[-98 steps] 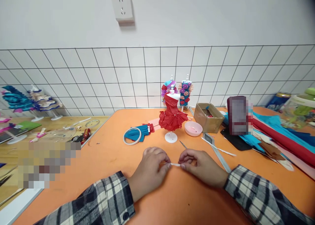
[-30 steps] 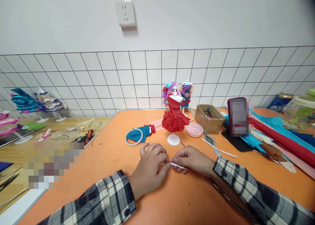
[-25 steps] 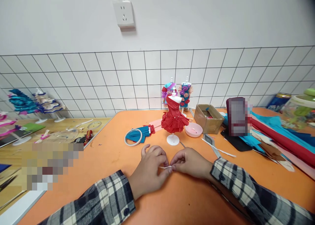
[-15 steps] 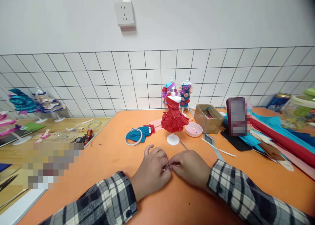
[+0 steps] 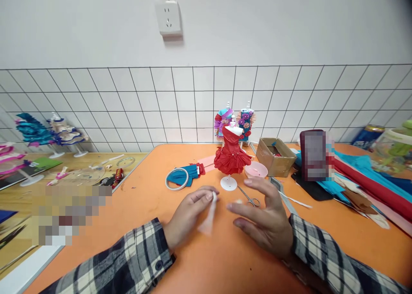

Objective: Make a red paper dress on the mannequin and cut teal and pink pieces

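Note:
My left hand [image 5: 189, 214] pinches the top end of a thin white strip [image 5: 209, 214], which hangs blurred from its fingertips over the orange table [image 5: 144, 208]. My right hand [image 5: 264, 219] is spread with fingers apart just right of the strip; a small white bit shows at its fingertip. Small scissors [image 5: 250, 198] lie on the table just beyond the right hand. A red paper dress on a small white stand [image 5: 232, 156] is behind both hands.
A white ring with blue fabric [image 5: 180, 178] lies left of the dress. A pink dish [image 5: 255, 170], a cardboard box [image 5: 276, 156], a metal ruler [image 5: 285, 197] and rolls of coloured fabric [image 5: 363, 178] fill the right. Two more dressed mannequins [image 5: 238, 122] stand by the wire grid.
The hands were pinched together on the strip; now they have parted. The left hand keeps the strip, the right hand has let go and opened, uncovering the scissors.

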A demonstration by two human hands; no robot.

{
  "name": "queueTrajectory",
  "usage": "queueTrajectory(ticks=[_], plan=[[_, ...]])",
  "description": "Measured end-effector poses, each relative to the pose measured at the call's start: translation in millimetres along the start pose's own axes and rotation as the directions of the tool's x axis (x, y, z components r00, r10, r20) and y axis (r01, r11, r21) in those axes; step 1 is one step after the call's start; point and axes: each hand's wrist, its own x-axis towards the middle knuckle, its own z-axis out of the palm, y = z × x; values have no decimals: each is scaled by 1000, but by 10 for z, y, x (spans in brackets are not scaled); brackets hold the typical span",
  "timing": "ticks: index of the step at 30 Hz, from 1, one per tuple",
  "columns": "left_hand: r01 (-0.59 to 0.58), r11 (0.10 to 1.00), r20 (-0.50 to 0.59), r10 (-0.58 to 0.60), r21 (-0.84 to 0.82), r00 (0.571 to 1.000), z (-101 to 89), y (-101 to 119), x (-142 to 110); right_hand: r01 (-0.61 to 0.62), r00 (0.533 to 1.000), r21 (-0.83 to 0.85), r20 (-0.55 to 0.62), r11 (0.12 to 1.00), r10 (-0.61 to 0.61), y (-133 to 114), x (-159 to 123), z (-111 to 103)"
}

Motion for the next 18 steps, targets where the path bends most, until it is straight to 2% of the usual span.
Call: queueTrajectory(ticks=[1,2,3,4,6,7,8,11,14,16,18], plan=[[-34,999,53,34,4,998,-12,15,-17,-120,993,7,-1,993,120,23,-46,23],[-60,998,117,56,32,992,-14,28,-42,-276,961,46,-7,960,277,54,-97,54],[-83,993,181,68,79,981,-7,36,-72,-439,897,127,-2,890,443,90,-146,89],[-107,985,234,73,136,970,5,39,-104,-579,806,232,15,782,592,127,-187,120],[-153,954,309,69,257,948,34,35,-162,-716,636,451,107,533,764,184,-233,159],[-178,935,335,69,306,940,45,30,-182,-735,585,529,181,424,790,199,-237,166],[-201,916,356,70,346,932,52,24,-195,-748,556,574,268,333,787,203,-231,167],[-272,842,400,74,466,914,49,7,-196,-825,471,545,520,149,712,171,-192,166],[-352,701,406,96,620,909,45,-12,-175,-863,413,498,595,87,689,152,-178,176],[-373,572,381,112,730,918,63,-18,-168,-864,413,494,592,93,692,169,-179,163],[-382,438,365,127,814,922,99,-12,-169,-874,429,460,577,158,694,191,-169,120]])
